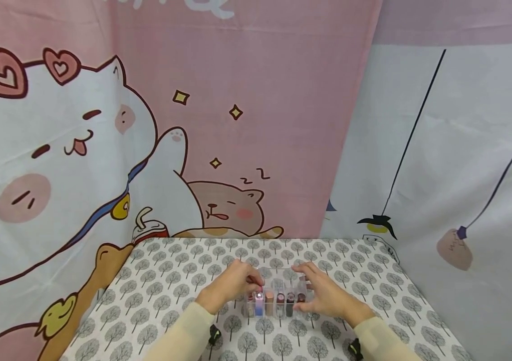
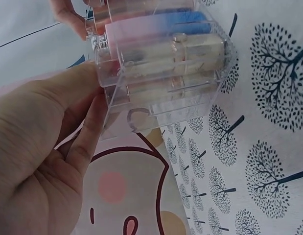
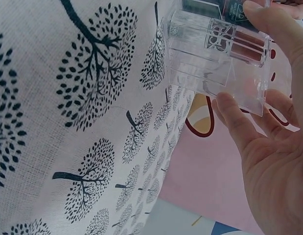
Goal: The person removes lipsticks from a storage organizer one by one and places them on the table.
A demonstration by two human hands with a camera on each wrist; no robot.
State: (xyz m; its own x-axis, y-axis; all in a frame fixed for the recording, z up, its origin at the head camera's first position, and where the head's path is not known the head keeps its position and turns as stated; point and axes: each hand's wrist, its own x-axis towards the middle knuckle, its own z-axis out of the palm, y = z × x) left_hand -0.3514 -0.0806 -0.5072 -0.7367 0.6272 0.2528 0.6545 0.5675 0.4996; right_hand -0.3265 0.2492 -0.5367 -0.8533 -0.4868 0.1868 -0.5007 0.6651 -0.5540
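Observation:
A clear plastic lipstick organizer [image 1: 285,288] stands on the cloth, holding several lip products in a row. A pink-to-blue tube [image 1: 259,304] is near its left end, a peach-coloured lipstick [image 1: 269,297] beside it. My left hand [image 1: 233,282] is over the left end; its thumb and fingertips pinch the top of a lipstick [image 2: 108,68] there, partly hidden by the fingers. My right hand [image 1: 328,293] grips the organizer's right end, thumb on the front and fingers behind. In the right wrist view a clear-based lipstick [image 3: 246,45] with a dark red top sits near that thumb.
A white cloth with grey trees [image 1: 170,301] covers the table. Behind it hangs a pink curtain [image 1: 292,150] with cartoon animals, and a pale curtain [image 1: 463,125] hangs at the right. Small black clips or tags [image 1: 214,335] show by both wrists.

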